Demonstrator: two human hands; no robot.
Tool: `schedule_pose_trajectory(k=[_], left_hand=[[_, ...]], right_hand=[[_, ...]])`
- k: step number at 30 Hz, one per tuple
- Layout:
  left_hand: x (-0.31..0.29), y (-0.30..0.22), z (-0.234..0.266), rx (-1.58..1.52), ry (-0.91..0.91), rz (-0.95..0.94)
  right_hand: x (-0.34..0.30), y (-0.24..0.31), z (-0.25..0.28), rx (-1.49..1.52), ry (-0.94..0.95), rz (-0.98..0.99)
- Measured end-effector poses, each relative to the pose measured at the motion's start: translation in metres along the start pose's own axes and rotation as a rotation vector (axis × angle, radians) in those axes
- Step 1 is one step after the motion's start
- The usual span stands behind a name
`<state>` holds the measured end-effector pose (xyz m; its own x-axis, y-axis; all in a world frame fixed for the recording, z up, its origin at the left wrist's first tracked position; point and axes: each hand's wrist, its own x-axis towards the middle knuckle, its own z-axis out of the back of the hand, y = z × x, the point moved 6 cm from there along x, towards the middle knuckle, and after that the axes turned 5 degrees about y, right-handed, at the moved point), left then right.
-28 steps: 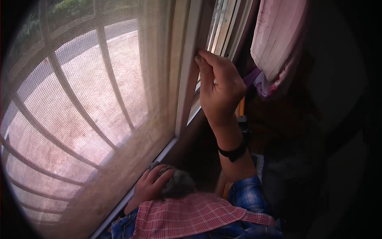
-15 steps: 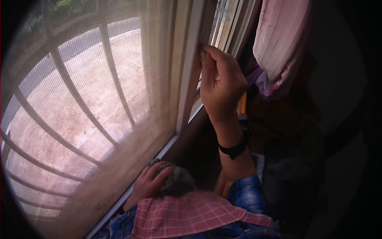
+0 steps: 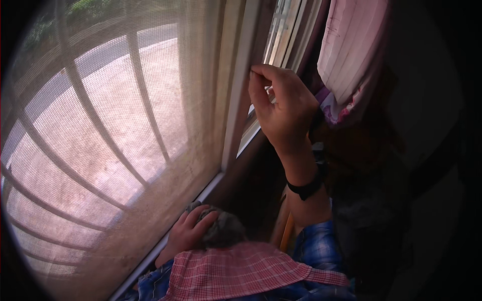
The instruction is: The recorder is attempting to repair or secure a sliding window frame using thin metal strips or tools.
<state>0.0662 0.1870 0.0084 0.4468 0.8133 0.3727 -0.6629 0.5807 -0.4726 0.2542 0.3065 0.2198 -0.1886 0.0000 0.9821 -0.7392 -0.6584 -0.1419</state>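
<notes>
Bright ground shows through a mesh screen [image 3: 165,115] on the left, crossed by curved bars [image 3: 94,108], with greenery [image 3: 42,25] at upper left; to the right the room is dark. Beside the lower rail [image 3: 212,185] of the screen, a grey cloth [image 3: 226,231] sits bunched under the left grip [image 3: 186,234], whose fingers are curled and clamped on it. Higher up, the right grip [image 3: 283,108] has thumb and forefinger tips together at the upright frame [image 3: 240,95]; whether they pinch anything cannot be told. A black band [image 3: 305,189] circles that wrist, above a blue checked sleeve [image 3: 316,246]. Pink curtain [image 3: 349,50] hangs just right of the right grip.
</notes>
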Motion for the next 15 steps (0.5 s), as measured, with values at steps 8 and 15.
schedule_pose_trajectory(k=[8, 15], left_hand=[[-0.002, 0.002, -0.003, 0.021, 0.039, 0.019], [-0.001, 0.002, -0.002, 0.018, 0.0, -0.016]], right_hand=[[0.003, 0.003, 0.005, -0.032, 0.006, 0.124], [0.016, 0.004, 0.002, -0.054, 0.095, 0.186]])
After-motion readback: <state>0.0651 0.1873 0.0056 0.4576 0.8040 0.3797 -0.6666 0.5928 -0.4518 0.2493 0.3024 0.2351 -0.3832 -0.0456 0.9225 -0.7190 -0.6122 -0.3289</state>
